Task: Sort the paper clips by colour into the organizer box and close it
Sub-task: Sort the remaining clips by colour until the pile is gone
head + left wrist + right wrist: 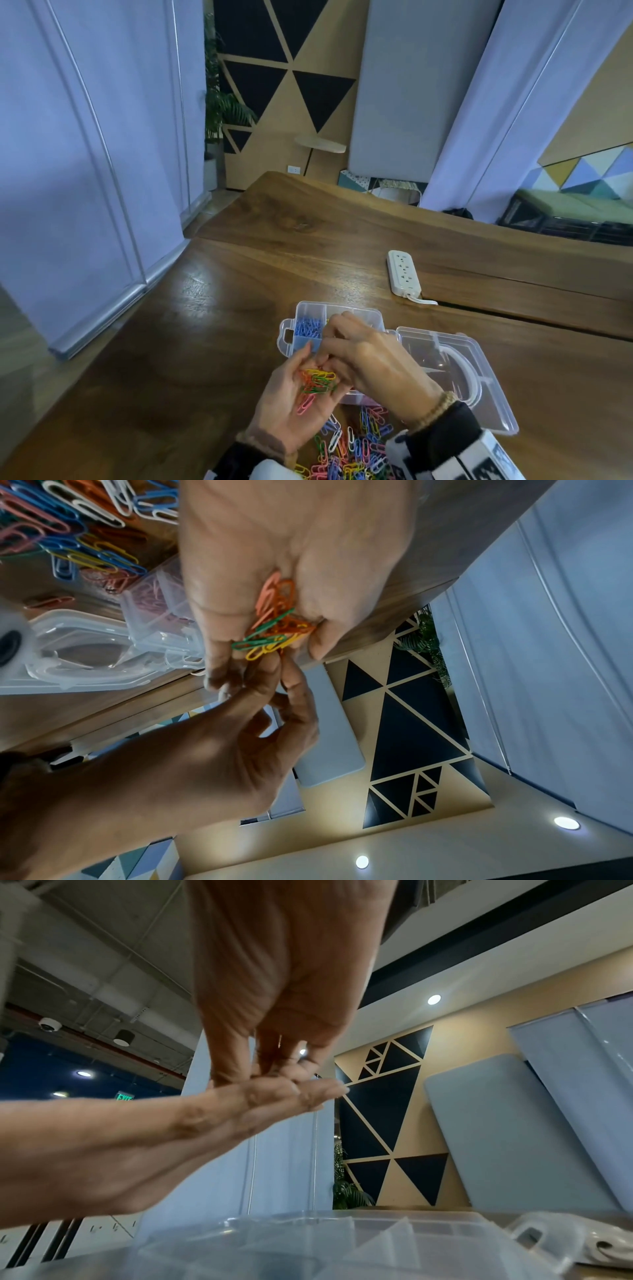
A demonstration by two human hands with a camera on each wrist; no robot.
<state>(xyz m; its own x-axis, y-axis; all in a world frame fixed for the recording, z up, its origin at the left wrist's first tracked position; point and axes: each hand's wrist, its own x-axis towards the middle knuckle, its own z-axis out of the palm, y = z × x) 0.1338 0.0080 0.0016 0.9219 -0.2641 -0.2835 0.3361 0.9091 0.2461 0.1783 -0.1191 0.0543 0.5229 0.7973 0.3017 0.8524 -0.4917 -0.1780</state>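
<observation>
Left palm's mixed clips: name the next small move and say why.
Probably lift one clip out with the right hand, whose fingertips already meet the handful of clips cupped in the left hand, and drop it by colour into the open organizer box; only blue clips show there.

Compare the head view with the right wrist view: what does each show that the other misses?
Only the head view shows the mixed clips cupped in the left hand, the blue clips filed in one compartment, the loose pile on the table, the open lid and the power strip. Only the right wrist view shows the ceiling and the left hand's underside. Both show the right hand reaching into the left palm above the organizer box.
</observation>
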